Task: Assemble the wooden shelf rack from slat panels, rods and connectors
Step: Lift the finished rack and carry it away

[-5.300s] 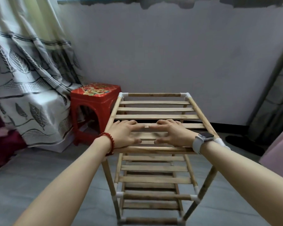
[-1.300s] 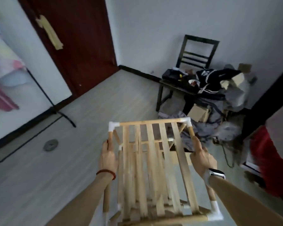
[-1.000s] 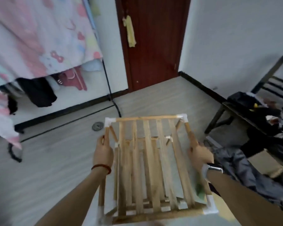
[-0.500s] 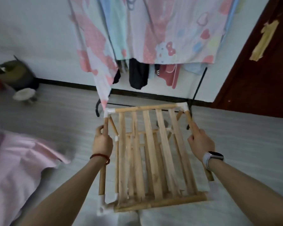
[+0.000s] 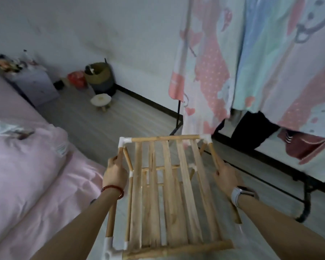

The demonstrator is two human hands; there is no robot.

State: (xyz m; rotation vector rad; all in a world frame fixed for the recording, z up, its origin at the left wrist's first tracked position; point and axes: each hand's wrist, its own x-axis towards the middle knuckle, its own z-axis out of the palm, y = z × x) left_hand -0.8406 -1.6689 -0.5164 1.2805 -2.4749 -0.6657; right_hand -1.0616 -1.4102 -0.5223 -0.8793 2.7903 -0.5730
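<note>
Wooden shelf rack held above floor, beside bed; left hand, right hand each wrapped round side rod (joints look seated). Keep level, lower evenly.

The shelf rack is pale tan wood with white corner connectors; the bedding is plain pink; the hanging sheet shows pink, mint and blue patches with white-dotted pink areas and hearts; the floor is grey; the wall white; the bracelet dark red; the watch strap pale grey.
</note>
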